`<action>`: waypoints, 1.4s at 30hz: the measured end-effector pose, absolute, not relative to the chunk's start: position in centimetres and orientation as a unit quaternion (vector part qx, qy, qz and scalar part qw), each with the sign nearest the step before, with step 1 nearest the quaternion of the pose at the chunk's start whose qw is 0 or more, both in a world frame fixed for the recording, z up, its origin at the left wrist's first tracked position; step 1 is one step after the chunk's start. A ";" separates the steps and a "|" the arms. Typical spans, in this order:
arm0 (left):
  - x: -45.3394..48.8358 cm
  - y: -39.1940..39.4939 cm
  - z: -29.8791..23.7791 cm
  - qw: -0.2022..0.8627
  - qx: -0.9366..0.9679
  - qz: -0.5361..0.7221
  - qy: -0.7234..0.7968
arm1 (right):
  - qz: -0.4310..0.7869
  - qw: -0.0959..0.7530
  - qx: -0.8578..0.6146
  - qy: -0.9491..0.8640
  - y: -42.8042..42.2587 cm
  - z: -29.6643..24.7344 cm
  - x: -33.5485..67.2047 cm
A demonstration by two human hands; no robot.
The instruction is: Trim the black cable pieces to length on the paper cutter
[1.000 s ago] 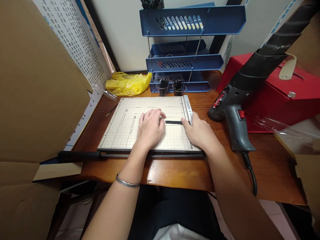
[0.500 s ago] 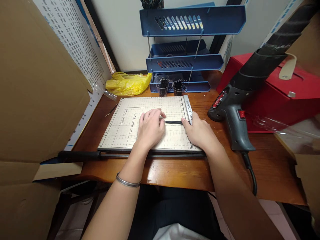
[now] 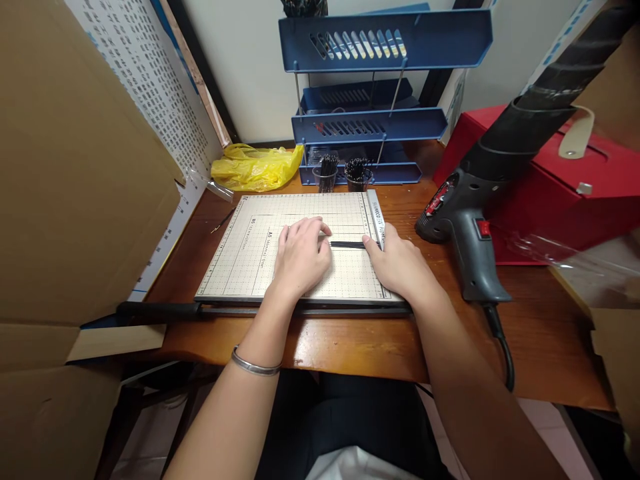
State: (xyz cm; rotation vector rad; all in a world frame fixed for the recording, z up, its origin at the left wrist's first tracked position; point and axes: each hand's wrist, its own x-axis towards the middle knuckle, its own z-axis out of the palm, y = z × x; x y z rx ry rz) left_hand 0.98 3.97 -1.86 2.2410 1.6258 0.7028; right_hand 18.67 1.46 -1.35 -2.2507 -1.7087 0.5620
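Note:
A grey gridded paper-cutter board [image 3: 240, 267] lies on the wooden desk [image 3: 350, 340]. On its right half lies a thin bundle of black strips [image 3: 347, 245], pointing left to right. My left hand [image 3: 300, 257] rests on the board with its fingers curled over the bundle's left end. My right hand [image 3: 400, 263] sits at the right end, thumb against the strips and fingers on the board's ruler edge [image 3: 376, 213]. The cutter's blade arm [image 3: 155, 310] lies flat along the near edge.
A black heat gun [image 3: 470, 220] stands right of the board, its cord running off the desk, against a red box [image 3: 575, 193]. Behind are a blue tray rack [image 3: 370, 120], two cups of black pieces [image 3: 326, 177], and a yellow bag [image 3: 255, 167]. Cardboard [image 3: 75, 200] walls the left.

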 end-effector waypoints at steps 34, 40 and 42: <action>1.7 2.5 -1.4 0.149 0.792 0.265 0.529 | 0.194 0.121 -0.774 -0.590 1.4 -1.2 18.7; 1.4 2.5 -1.4 0.142 0.771 0.291 0.548 | 0.195 0.122 -0.773 -0.591 1.4 -1.2 18.7; 1.4 2.5 -1.3 0.128 0.771 0.290 0.552 | 0.197 0.121 -0.773 -0.590 1.4 -1.2 18.7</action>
